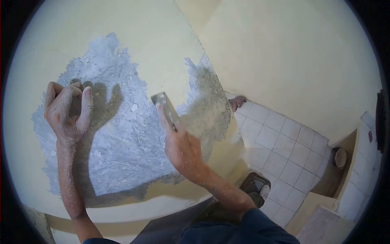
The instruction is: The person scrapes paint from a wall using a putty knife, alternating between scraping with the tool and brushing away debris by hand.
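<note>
My right hand (pixel 185 150) is closed around a scraper (pixel 168 109), with its index finger stretched along the tool. The wide end of the scraper meets the cream-painted wall (pixel 162 44) at the border of a rough grey bared patch (pixel 122 150). My left hand (pixel 67 110), dusted with white powder, is raised against the left side of that patch. Its fingers are bent and its thumb stands apart, with nothing visible in it. Whether its fingertips touch the wall is hard to tell. A small pale flake (pixel 134 107) sits on the grey patch between my hands.
To the right, a second cream wall (pixel 292 61) meets a white tiled floor (pixel 280 146). A brownish rag-like heap (pixel 237 102) lies at the corner. A dark container (pixel 255 183) stands by my right forearm, and a round pot-like vessel (pixel 340 157) is at far right.
</note>
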Available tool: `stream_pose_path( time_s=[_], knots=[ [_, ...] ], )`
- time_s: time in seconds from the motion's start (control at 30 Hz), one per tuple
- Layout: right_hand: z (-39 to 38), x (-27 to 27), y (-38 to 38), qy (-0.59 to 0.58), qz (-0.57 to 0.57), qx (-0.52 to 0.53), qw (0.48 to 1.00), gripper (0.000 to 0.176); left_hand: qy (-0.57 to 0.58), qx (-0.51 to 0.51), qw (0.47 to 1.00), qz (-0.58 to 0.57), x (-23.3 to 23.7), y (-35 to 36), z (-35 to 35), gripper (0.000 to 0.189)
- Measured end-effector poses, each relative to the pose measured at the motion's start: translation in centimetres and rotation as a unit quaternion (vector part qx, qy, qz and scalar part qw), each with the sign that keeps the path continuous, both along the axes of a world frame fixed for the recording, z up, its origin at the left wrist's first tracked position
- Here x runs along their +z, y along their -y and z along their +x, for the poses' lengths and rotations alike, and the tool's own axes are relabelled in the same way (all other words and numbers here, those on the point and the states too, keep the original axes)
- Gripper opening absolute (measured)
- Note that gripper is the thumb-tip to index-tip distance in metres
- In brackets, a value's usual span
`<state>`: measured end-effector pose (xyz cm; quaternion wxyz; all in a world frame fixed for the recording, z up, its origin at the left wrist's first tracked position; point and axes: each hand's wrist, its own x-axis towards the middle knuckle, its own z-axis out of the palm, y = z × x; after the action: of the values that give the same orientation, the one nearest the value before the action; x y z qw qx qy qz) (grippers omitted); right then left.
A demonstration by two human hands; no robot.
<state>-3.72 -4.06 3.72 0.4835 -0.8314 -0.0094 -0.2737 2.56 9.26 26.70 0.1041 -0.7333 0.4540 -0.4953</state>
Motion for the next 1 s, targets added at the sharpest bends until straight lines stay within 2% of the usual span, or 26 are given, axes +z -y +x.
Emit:
stream_pose_path(
  time_s=[0.2, 0.3, 0.4, 0.47, 0.6, 0.7, 0.9, 1.0],
  knots=[
    [-0.7, -1.0, -0.2, 0.008, 0.082, 0.05, 0.995, 0.078, 0.009, -0.015, 1.0, 0.009, 0.3, -0.4, 0.4, 0.016],
    [0.1, 0.1, 1.1, 0.007, -0.005, 0.039, 0.999, 0.08, 0.05, -0.02, 0.998, 0.045, 0.0, -0.4, 0.5, 0.017],
    [-0.7, -1.4, 0.1, 0.053, 0.062, 0.051, 0.995, 0.08, 0.026, -0.012, 0.999, 0.028, -0.1, 0.0, 0.2, 0.017],
    [-0.1, -1.0, 0.4, 0.045, 0.035, 0.039, 0.998, 0.08, -0.002, 0.019, 1.0, 0.005, 0.0, -0.3, 0.3, 0.018],
    [0.0, 0.0, 0.9, 0.012, -0.027, 0.026, 0.999, 0.08, 0.003, -0.015, 1.0, 0.001, 0.0, 0.2, -0.2, 0.018],
    [-0.8, -1.7, -0.8, 0.022, 0.026, 0.039, 0.999, 0.08, 0.006, -0.02, 1.0, -0.01, 0.2, 0.3, 0.0, 0.019],
    [-0.1, -0.2, -0.3, 0.021, -0.012, -0.003, 1.0, 0.081, 0.0, -0.021, 1.0, 0.003, 0.2, 0.0, -0.2, 0.018],
    [-0.9, -0.5, -0.9, 0.028, 0.021, 0.02, 0.999, 0.081, 0.002, -0.024, 1.0, -0.005, 0.4, 0.0, -0.1, 0.018]
  ],
)
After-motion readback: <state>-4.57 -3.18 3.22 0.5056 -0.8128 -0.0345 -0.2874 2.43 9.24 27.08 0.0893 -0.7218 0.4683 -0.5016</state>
